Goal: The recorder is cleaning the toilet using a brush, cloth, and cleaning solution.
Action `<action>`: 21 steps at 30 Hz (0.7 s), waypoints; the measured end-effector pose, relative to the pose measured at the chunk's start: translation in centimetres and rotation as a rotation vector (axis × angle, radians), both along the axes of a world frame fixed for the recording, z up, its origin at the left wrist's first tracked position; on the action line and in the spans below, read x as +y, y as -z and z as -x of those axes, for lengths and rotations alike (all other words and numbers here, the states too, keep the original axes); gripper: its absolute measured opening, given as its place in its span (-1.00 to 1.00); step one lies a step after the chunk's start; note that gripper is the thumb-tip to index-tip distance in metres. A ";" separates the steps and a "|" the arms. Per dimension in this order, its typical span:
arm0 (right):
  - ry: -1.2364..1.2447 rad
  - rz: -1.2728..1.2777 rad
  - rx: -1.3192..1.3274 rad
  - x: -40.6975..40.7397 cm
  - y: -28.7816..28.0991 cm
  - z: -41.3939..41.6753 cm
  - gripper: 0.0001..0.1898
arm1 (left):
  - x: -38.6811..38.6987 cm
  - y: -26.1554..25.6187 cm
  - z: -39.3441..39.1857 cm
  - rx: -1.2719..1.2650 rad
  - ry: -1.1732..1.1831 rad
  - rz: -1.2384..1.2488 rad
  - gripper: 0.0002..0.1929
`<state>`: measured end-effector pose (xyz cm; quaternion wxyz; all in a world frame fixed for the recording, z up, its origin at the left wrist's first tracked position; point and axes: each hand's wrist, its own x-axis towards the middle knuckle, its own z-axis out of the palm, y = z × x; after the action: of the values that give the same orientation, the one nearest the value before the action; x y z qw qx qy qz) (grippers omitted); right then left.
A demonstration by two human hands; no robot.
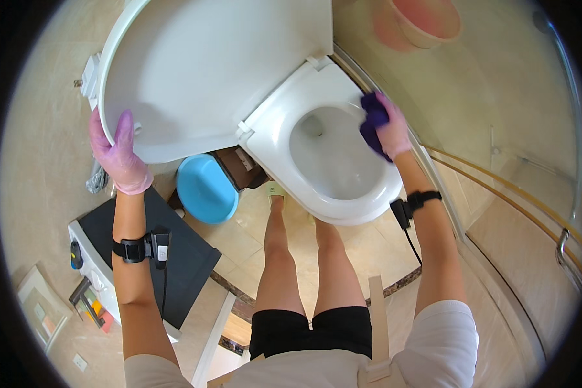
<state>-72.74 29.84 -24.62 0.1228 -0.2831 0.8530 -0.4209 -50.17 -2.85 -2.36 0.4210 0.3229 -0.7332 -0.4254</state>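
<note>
My left hand (118, 155), in a thin pink glove, grips the rim of the raised white toilet lid (213, 72), thumb on its inner face. In my gloved right hand (394, 128) is a bunched dark purple cloth (374, 119). It lies against the right side of the white toilet rim (276, 145), close to the glass shower wall. Water stands in the toilet bowl (339, 155) below. The glove hides part of the cloth.
A light blue basin (206, 191) and a brown cardboard box (240, 165) stand left of the toilet. Nearer on the left is a dark-topped appliance (174, 271). A curved glass shower screen (494, 97) with a metal handle (567, 257) bounds the right. Behind it sits a pink bucket (431, 24).
</note>
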 end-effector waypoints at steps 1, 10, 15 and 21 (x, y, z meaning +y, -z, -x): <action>-0.071 0.077 -0.001 -3.1 0.2 1.0 -0.47 | 0.0 0.0 0.0 0.021 0.013 -0.024 -0.64; -0.234 -0.522 0.189 -16.2 2.4 -10.9 -0.47 | 0.4 -0.8 0.2 0.003 -0.014 -0.024 -0.62; -0.254 0.257 -0.320 -16.0 0.7 -12.6 -0.57 | 0.3 -0.3 -0.9 -0.021 -0.011 -0.087 -0.62; 0.211 -0.091 0.104 -19.2 0.6 -6.3 -0.49 | 0.8 -0.6 0.5 0.093 0.060 -0.097 -0.64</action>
<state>-66.43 10.63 -25.23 0.0459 -0.2075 0.9014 -0.3772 -50.65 -2.04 -1.76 0.4255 0.3006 -0.7007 -0.4876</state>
